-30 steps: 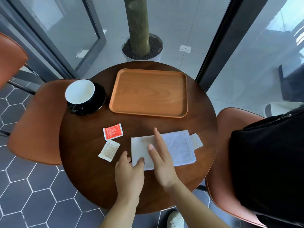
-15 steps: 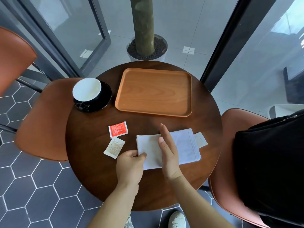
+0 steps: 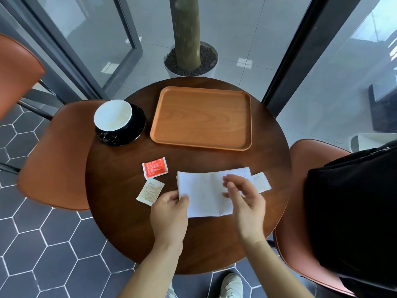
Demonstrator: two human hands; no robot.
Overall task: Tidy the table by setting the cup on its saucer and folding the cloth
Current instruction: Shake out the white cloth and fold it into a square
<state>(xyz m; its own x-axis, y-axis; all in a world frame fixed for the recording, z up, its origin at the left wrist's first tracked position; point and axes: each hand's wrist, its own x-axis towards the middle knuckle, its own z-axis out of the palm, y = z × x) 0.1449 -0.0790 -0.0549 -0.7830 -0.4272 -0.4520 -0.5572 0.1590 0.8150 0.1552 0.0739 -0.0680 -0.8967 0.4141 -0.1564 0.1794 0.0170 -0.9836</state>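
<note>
- Pinching the white cloth [image 3: 204, 194] at its near-left edge with the left hand [image 3: 169, 214]: thumb on top, fingers curled in beneath.
- Holding the right hand [image 3: 245, 203] over the cloth's right part, fingers [image 3: 231, 186] loosely spread, relaxed and blurred; cannot tell whether touching the fabric.
- Folded cloth flat on the near half of the round table [image 3: 120, 211], between the two hands.
- Far left: white cup [image 3: 112, 115] on black saucer [image 3: 137, 127], beside the wooden tray [image 3: 202, 117].
- Left of the cloth: red packet [image 3: 155, 168] and beige packet [image 3: 150, 191]; at its right end, a small white packet [image 3: 261, 182].
</note>
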